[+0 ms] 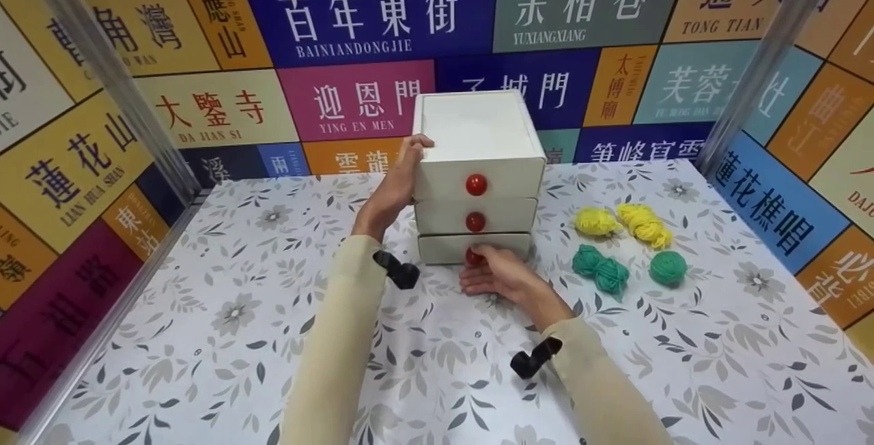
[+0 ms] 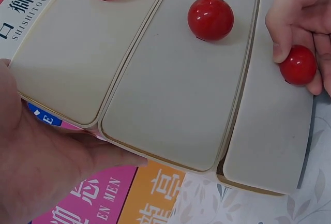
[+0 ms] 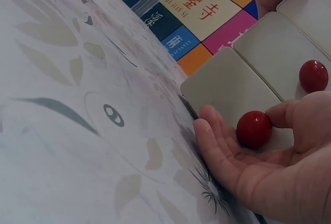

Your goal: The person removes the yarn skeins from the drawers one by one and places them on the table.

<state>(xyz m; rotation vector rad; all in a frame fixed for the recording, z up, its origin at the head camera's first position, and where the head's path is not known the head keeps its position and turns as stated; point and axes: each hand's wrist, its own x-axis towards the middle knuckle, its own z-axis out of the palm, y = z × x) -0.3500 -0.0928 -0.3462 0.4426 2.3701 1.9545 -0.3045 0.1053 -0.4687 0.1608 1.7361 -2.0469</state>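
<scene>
A white drawer cabinet (image 1: 478,124) with three stacked drawers stands near the back wall. Each drawer front carries a round red knob, such as the middle one (image 2: 210,18). My left hand (image 1: 404,175) lies against the cabinet's left side, its fingers stretched along the side panel and a fingertip over the top edge. At the bottom drawer (image 2: 269,131), my right hand (image 1: 502,273) holds the lowest red knob (image 3: 254,129), thumb on one side and fingers around the other. A thin dark gap shows along that drawer's edge.
To the cabinet's right lie two yellow yarn bundles, one small (image 1: 597,222) and one longer (image 1: 645,224). Nearer me are a green yarn bundle (image 1: 601,269) and a green yarn ball (image 1: 668,268). A floral cloth (image 1: 239,315) covers the table; a sign-patterned wall (image 1: 369,15) stands behind.
</scene>
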